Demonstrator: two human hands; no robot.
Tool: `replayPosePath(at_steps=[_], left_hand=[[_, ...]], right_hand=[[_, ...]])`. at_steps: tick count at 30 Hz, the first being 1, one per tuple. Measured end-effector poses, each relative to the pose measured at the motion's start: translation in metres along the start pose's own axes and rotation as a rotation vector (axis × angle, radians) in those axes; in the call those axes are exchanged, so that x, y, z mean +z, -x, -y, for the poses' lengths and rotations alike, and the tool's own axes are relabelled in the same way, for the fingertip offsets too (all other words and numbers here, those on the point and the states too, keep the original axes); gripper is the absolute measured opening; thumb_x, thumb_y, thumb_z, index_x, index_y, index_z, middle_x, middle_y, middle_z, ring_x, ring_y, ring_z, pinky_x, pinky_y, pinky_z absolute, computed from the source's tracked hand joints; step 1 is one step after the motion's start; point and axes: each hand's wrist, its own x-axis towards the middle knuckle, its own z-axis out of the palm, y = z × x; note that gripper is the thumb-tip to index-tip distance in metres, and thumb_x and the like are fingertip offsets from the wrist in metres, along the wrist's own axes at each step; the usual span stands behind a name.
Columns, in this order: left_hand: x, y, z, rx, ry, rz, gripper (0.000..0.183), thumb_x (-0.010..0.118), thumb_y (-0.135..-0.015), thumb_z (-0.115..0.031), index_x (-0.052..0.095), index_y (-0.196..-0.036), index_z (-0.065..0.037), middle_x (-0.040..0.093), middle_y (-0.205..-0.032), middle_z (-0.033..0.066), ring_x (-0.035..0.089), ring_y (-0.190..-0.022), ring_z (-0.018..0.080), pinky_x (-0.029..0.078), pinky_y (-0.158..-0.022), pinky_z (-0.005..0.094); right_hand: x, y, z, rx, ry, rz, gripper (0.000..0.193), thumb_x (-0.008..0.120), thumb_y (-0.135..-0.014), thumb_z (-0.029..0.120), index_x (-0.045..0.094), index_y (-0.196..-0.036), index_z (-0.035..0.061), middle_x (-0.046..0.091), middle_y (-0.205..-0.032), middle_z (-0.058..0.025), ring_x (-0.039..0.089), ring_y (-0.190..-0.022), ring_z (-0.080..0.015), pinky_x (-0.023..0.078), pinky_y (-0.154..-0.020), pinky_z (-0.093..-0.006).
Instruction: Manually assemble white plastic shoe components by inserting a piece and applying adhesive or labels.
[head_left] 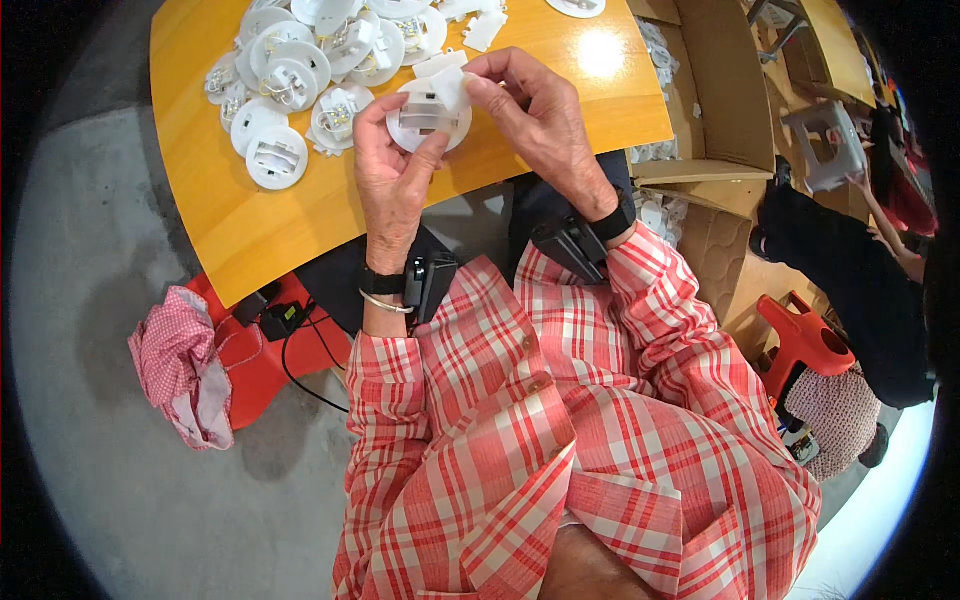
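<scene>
My left hand [392, 190] grips a round white plastic disc [424, 118] by its left and lower edge, over the near part of the table. A rectangular recess runs across the disc's upturned face. Between the thumb and fingers of my right hand [550, 125] is a thin, whitish, see-through piece [452, 90]. It overlaps the disc's upper right part; whether it is fixed there I cannot tell. Just behind the disc lies a flat white rectangular piece [440, 64]. To the left, another white disc [277, 158] rests with its slotted face up, beside a heap of similar discs [290, 62].
More flat white pieces [485, 30] lie at the back of the yellow table [590, 110]. Cardboard boxes [725, 90] with white parts stand to the right. A red stool [260, 385] with a cloth [180, 350] is at left. Someone at right holds a grey stool [828, 145].
</scene>
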Motion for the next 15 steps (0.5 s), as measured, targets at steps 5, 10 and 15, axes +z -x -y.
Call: replayPosePath(at_steps=[5, 10, 15], left_hand=[[-0.001, 0.001, 0.000, 0.096, 0.001, 0.040, 0.054, 0.062, -0.082, 0.000, 0.033, -0.127, -0.004, 0.052, -0.113, 0.0121, 0.057, -0.090, 0.0152, 0.051, -0.066, 0.0236], [-0.005, 0.001, 0.003, 0.047, 0.018, 0.055, 0.055, 0.060, -0.083, 0.001, 0.031, -0.129, -0.003, 0.051, -0.115, 0.0131, 0.057, -0.096, 0.0173, 0.054, -0.072, 0.0258], [-0.005, 0.001, -0.006, 0.020, 0.112, 0.014, 0.050, 0.058, -0.084, -0.002, 0.033, -0.127, -0.001, 0.052, -0.114, 0.0128, 0.057, -0.097, 0.0180, 0.055, -0.071, 0.0270]], right_hand=[[-0.008, 0.000, 0.011, -0.022, 0.133, 0.099, 0.014, 0.061, -0.085, 0.015, 0.063, -0.091, 0.0025, 0.060, -0.071, -0.0079, 0.052, -0.057, -0.0120, 0.044, -0.054, -0.0254], [-0.009, 0.001, 0.012, -0.146, 0.271, 0.082, 0.014, 0.062, -0.084, 0.016, 0.064, -0.091, 0.0045, 0.062, -0.075, -0.0079, 0.052, -0.058, -0.0127, 0.043, -0.054, -0.0272], [-0.019, 0.004, 0.003, -0.018, 0.180, 0.046, 0.016, 0.064, -0.083, 0.019, 0.065, -0.091, 0.0044, 0.061, -0.074, -0.0048, 0.051, -0.058, -0.0111, 0.042, -0.053, -0.0265]])
